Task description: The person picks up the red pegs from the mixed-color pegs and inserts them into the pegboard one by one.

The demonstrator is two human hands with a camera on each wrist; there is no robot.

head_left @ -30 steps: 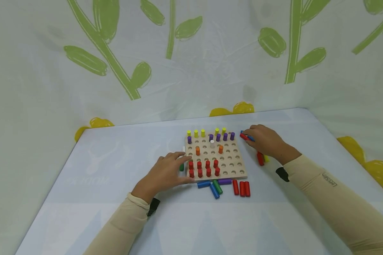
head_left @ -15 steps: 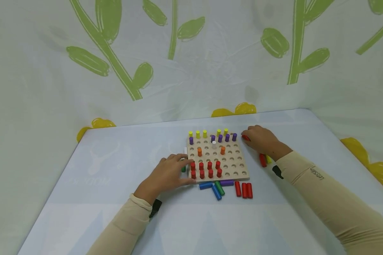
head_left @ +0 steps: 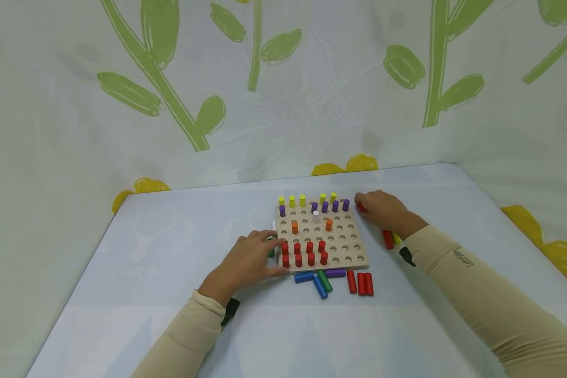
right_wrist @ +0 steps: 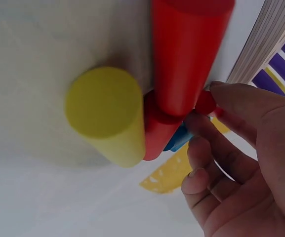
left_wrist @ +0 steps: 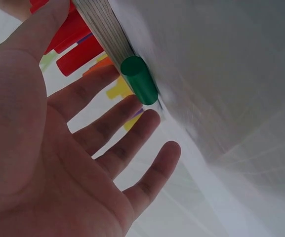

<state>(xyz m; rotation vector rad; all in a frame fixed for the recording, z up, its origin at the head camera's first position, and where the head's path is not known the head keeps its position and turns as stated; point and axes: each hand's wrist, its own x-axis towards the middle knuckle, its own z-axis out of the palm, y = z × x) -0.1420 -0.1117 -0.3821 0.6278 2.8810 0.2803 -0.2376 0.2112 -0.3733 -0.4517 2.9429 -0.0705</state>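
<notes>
A wooden pegboard (head_left: 312, 231) lies on the table with red pegs (head_left: 309, 247), yellow, purple, orange and white pegs standing in its holes. My left hand (head_left: 245, 259) rests at the board's left edge, thumb at the front corner, fingers spread and fairly straight in the left wrist view. A green peg (left_wrist: 140, 81) lies beside that edge near the fingertips. Right of the board's far corner, my right hand (head_left: 382, 209) pinches a red peg (right_wrist: 205, 102) between thumb and fingers. A blue peg (right_wrist: 180, 137) shows just past the fingertips in the right wrist view.
Along the board's front lie blue pegs (head_left: 320, 287), a green peg (head_left: 325, 281), a purple peg (head_left: 335, 273) and several loose red pegs (head_left: 361, 284). By my right wrist are another red peg (head_left: 388, 240) and a yellow peg (head_left: 397, 238). Patterned fabric (head_left: 283, 131) rises behind the table.
My right fingers have closed in around the red peg. The blue peg under them, seen a second ago, is now covered in the head view. My left hand keeps its place at the board.
</notes>
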